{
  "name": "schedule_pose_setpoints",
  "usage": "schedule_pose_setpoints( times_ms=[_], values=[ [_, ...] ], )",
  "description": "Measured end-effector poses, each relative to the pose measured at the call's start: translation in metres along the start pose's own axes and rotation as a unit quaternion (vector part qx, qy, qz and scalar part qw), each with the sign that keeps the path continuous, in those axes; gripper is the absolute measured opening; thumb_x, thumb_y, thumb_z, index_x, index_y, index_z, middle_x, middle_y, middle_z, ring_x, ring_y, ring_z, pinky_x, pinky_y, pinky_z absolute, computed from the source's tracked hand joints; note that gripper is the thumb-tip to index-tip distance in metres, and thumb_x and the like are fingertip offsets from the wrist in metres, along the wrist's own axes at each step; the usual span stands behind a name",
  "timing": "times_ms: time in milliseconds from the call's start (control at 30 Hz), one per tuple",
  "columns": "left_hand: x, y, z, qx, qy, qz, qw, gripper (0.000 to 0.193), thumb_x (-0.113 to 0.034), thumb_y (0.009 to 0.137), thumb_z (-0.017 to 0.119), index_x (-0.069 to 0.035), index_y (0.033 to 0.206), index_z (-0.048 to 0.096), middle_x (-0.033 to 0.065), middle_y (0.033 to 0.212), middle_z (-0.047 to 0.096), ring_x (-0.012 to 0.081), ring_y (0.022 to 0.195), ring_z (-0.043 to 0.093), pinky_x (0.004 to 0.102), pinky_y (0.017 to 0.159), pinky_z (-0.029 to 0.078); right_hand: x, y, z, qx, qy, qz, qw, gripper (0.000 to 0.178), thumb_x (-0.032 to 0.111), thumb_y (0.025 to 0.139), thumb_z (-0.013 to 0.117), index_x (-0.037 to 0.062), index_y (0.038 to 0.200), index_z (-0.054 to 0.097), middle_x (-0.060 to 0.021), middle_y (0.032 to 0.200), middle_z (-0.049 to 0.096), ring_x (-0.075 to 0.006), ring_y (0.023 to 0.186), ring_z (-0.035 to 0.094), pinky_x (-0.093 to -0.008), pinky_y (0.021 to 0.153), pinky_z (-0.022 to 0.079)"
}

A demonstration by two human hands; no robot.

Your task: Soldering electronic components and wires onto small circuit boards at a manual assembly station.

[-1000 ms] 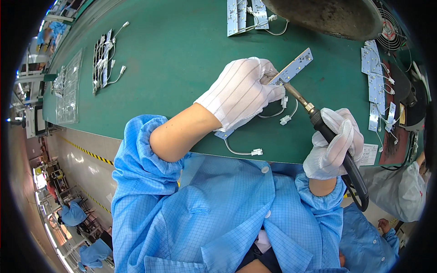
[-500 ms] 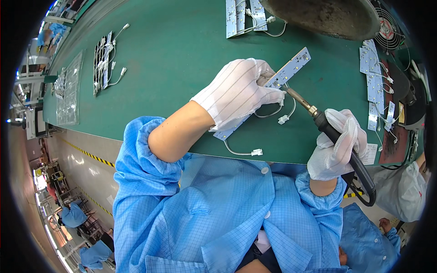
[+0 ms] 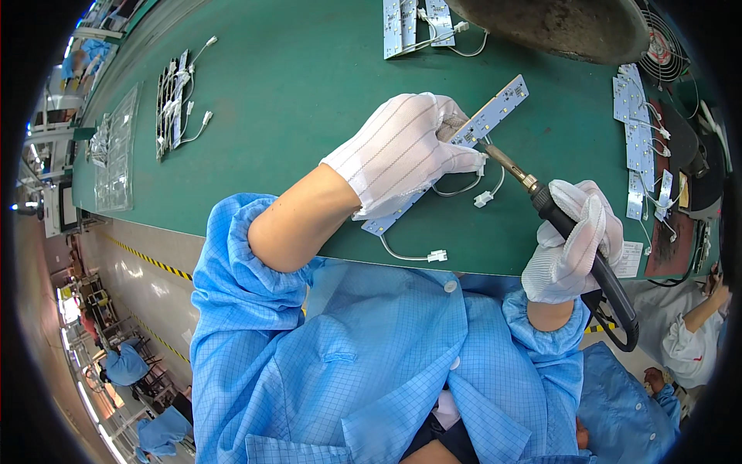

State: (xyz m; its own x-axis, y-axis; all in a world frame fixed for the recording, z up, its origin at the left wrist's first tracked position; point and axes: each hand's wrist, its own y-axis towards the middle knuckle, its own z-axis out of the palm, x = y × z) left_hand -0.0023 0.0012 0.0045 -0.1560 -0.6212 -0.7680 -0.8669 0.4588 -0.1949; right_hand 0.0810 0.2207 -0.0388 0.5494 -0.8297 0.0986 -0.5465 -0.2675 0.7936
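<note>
Closed around the black handle of a soldering iron (image 3: 576,240), the right hand (image 3: 573,243) (in a white striped glove) points its metal tip up-left onto a long narrow circuit strip (image 3: 495,112). That strip lies slanted on the green table (image 3: 309,93), pressed down under the flat left hand (image 3: 406,151). White wires (image 3: 483,197) with small plugs trail from the strip, just beside the tip.
</note>
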Motion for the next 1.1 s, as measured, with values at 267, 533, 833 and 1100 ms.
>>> schedule_pose_setpoints(
  times_ms=[267,533,833,1100],
  values=[
    [-0.010,-0.005,-0.033,0.109,0.143,0.035,0.983,0.056,-0.047,0.074,0.070,0.004,0.095,0.066,0.0198,0.075,0.063,0.0356,0.070,0.061,0.0387,0.067,0.050,0.000,0.012,-0.007,-0.013,-0.219,0.000,0.976,0.040,0.004,0.085,0.064,-0.0065,0.116,0.041,-0.0176,0.100,0.061,-0.0247,0.070,0.064,-0.0291,0.056,0.056],
    [-0.021,0.009,0.015,-0.113,0.242,0.037,0.963,0.045,-0.039,0.079,0.067,0.004,0.090,0.061,0.0223,0.085,0.062,0.0370,0.083,0.062,0.0421,0.071,0.050,-0.002,0.009,-0.001,-0.069,-0.186,-0.001,0.980,0.042,0.012,0.086,0.066,-0.0058,0.116,0.041,-0.0185,0.103,0.060,-0.0237,0.069,0.063,-0.0294,0.054,0.055],
    [0.000,0.000,0.007,0.032,-0.089,0.034,0.995,0.034,-0.021,0.086,0.062,0.000,0.112,0.060,0.0057,0.086,0.062,0.0106,0.074,0.052,0.0259,0.070,0.046,0.003,0.003,0.001,-0.085,-0.125,0.038,0.988,0.041,0.012,0.089,0.060,-0.0072,0.120,0.040,-0.0175,0.097,0.061,-0.0251,0.073,0.064,-0.0330,0.064,0.056],
    [-0.001,0.002,0.012,0.026,-0.115,0.014,0.993,0.030,-0.018,0.085,0.063,-0.001,0.110,0.062,0.0014,0.077,0.058,0.0086,0.069,0.048,0.0245,0.064,0.043,0.005,0.009,0.000,-0.054,-0.022,0.060,0.997,0.042,0.007,0.088,0.061,-0.0053,0.123,0.041,-0.0166,0.091,0.064,-0.0261,0.079,0.066,-0.0354,0.075,0.058]
  ],
)
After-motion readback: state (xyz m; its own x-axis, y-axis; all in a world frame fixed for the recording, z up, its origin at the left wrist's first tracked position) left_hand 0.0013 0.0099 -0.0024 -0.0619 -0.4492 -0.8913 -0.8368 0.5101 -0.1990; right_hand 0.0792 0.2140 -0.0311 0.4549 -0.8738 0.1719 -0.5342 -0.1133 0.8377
